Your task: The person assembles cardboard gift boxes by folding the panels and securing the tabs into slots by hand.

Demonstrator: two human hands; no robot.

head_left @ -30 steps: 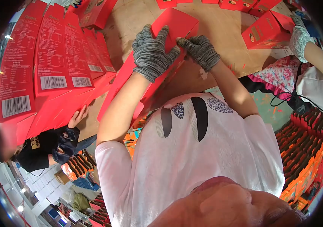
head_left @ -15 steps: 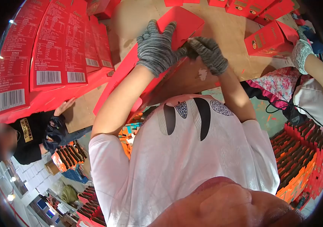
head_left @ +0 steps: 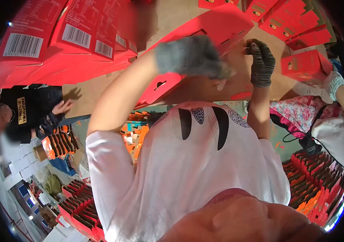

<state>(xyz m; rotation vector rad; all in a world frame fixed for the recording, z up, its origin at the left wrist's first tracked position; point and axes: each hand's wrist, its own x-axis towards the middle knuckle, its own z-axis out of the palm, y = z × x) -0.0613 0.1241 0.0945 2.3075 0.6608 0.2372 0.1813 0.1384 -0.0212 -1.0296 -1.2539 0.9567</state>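
A long red cardboard carton (head_left: 224, 21) lies across the table in front of me, with a die-cut slot in the flap at its near left end. My left hand (head_left: 192, 56), in a grey knitted glove, is over the carton's near side, hiding part of it. Motion smears its fingers. My right hand (head_left: 261, 63), gloved alike, is raised just off the carton's right end. Its fingers are bent and drawn together; whether anything small is between them is not visible.
Tall red printed boxes (head_left: 75, 36) stand close on my left. More red boxes (head_left: 288, 20) line the far right, with a single box (head_left: 305, 65) near a co-worker's gloved hand (head_left: 333, 82). Another person (head_left: 22, 113) is at the left. Brown board (head_left: 204, 90) covers the tabletop.
Both hands have come off the carton's right end and moved apart, the right one to the right. The carton now reaches farther right, its slotted left flap in view.
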